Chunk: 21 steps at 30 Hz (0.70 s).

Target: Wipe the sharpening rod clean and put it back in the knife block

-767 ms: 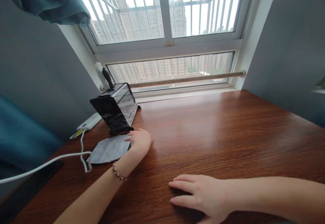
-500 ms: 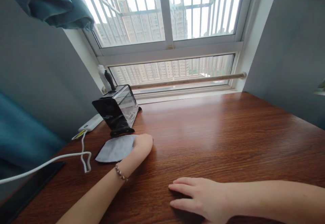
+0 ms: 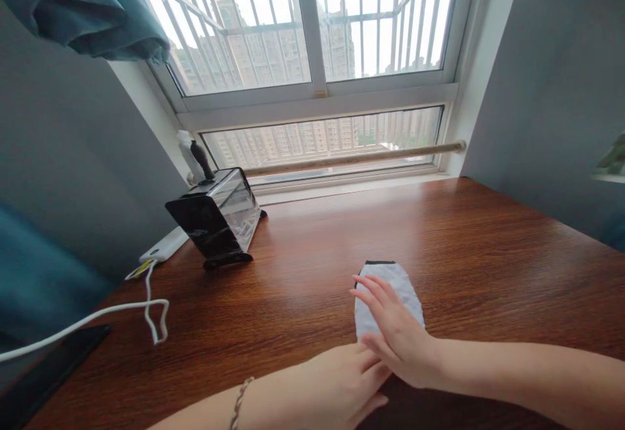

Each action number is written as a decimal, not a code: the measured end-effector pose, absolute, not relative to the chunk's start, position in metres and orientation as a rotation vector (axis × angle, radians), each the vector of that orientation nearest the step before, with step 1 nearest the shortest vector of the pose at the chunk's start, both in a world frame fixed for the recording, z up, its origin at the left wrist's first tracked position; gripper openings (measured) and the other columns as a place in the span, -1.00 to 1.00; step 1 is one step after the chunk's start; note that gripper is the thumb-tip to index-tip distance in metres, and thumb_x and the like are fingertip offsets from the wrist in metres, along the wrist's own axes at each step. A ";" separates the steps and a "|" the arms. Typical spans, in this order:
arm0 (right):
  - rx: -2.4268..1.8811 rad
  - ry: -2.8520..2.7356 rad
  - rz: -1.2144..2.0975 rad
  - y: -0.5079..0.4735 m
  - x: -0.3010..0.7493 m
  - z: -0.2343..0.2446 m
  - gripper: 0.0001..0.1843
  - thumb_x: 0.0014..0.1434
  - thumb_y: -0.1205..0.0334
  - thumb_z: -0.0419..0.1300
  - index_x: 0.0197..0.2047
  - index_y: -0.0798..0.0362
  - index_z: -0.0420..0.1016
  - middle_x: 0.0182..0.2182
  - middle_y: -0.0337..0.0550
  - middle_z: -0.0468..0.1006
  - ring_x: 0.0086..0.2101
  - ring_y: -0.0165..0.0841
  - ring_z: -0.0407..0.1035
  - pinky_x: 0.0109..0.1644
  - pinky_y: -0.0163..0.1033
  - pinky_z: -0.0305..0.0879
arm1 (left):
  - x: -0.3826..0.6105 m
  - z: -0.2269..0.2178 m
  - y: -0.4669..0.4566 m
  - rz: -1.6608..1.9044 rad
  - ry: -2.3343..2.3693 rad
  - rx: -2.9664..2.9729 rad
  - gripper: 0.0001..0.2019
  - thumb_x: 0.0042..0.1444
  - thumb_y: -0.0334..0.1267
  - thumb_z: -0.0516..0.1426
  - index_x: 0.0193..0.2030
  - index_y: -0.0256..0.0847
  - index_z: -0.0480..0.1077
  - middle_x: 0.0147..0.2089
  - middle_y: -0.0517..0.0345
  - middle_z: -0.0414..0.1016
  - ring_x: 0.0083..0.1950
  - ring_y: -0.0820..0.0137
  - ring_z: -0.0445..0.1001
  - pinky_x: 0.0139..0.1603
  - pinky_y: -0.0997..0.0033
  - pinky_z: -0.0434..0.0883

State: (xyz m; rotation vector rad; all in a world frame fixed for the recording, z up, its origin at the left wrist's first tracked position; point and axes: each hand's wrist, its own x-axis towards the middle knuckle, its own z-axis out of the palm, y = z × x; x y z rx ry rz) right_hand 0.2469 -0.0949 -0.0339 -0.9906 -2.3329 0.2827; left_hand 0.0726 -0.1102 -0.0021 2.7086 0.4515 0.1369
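A light grey folded cloth piece with a dark edge (image 3: 395, 287) lies on the wooden table (image 3: 488, 254), near the middle front. My right hand (image 3: 398, 332) rests flat on its near half, fingers stretched out and slightly apart. My left hand (image 3: 342, 384), with a bead bracelet on the wrist, lies at the cloth's near end, partly under my right hand; its fingertips are hidden, so whether it grips the cloth is unclear.
A black and clear box-shaped device (image 3: 217, 218) stands at the back left near the window sill. A white power bank (image 3: 163, 246) and white cable (image 3: 97, 316) lie left of it. A dark flat slab (image 3: 43, 368) sits at the left table edge.
My left hand dragged the grey cloth from beside the black device to the middle front of the table. My right hand lifted from the bare wood and now lies on the cloth.
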 end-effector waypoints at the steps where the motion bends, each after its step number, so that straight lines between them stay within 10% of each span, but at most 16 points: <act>1: -1.122 -2.326 0.295 -0.091 0.245 -0.036 -0.48 0.23 0.11 -0.06 0.21 0.15 0.05 0.22 0.05 0.01 0.20 -0.07 -0.17 0.20 0.15 -0.07 | 0.071 -0.002 -0.108 0.138 0.428 2.704 -0.63 0.12 -0.32 0.01 0.08 -0.36 0.16 0.09 -0.14 0.31 0.11 0.25 0.27 0.13 0.36 0.24; 13: -1.227 -2.598 0.424 -0.080 0.237 -0.048 -0.37 0.22 0.02 -0.08 0.28 0.14 -0.03 0.26 0.10 -0.10 0.23 0.00 -0.29 0.24 0.20 -0.28 | 0.050 -0.021 -0.068 0.902 0.587 2.340 -0.75 0.20 -0.38 -0.13 -0.10 -0.19 0.32 -0.38 0.11 0.51 -0.37 0.42 0.47 -0.29 0.45 0.36; 18: -1.156 -2.637 0.489 -0.088 0.240 -0.036 -0.32 0.18 0.01 -0.01 0.29 0.12 -0.07 0.27 0.10 -0.13 0.22 0.06 -0.29 0.23 0.25 -0.33 | 0.024 0.002 -0.019 1.592 1.330 2.088 -0.87 0.17 -0.28 0.00 -0.19 -0.17 0.32 -0.23 0.10 0.42 -0.15 0.35 0.41 -0.08 0.33 0.34; 21: -1.107 -2.677 0.524 -0.092 0.240 -0.030 -0.34 0.20 0.04 -0.04 0.29 0.10 -0.09 0.27 0.09 -0.11 0.22 0.09 -0.29 0.21 0.28 -0.33 | -0.014 0.019 0.017 2.071 1.755 2.043 -0.56 0.05 -0.18 0.13 0.06 -0.26 0.19 0.09 -0.08 0.23 0.16 0.21 0.18 0.19 0.15 0.10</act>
